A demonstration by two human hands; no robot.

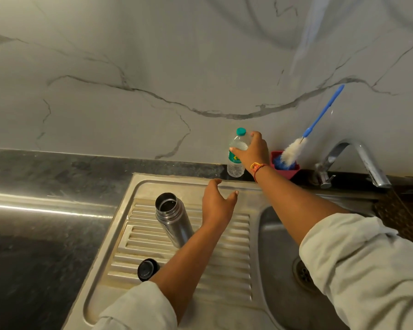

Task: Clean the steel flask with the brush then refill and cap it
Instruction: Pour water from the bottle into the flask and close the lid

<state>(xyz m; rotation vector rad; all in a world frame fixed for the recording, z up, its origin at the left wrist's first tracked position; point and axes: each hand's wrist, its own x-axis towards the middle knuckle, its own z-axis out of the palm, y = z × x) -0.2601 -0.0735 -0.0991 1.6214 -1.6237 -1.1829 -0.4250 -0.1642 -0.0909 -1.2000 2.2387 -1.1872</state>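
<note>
Steel flask (pixel 173 219): stands upright on the ribbed drainboard (pixel 224 263), mouth open and threaded neck bare; probably set there so it can take water from above; brushed metal, cylindrical, dark inside, and whether it holds any water I cannot tell.
Flask cap (pixel 146 269): black, round, lying on the drainboard nearer the person, apart from the flask and just beside the left forearm; off, so capping is not yet done.
Right hand (pixel 252 150): reaches to the back of the counter; fingers and thumb curl round the shoulder of a clear plastic water bottle (pixel 235 163); a red-orange thread circles the wrist.
Water bottle: thin, ridged, see-through plastic with a green label and a teal screw cap on; upright near the wall; likely the refill source.
Left hand (pixel 217 204): fingers spread and loosely bent, holding nothing; it hovers above the drainboard just right of the flask, seemingly ready to steady it or take the bottle.
Bottle brush (pixel 292 151): parked head-down in a small red holder (pixel 289 171); fluffy white bristles, slim blue handle leaning on the marble-look wall (pixel 153 67); untouched now.
Tap (pixel 370 163): chrome, bent spout over the steel basin (pixel 279 246); no water visible.
Stage, as I judge it: refilling is about to begin.
</note>
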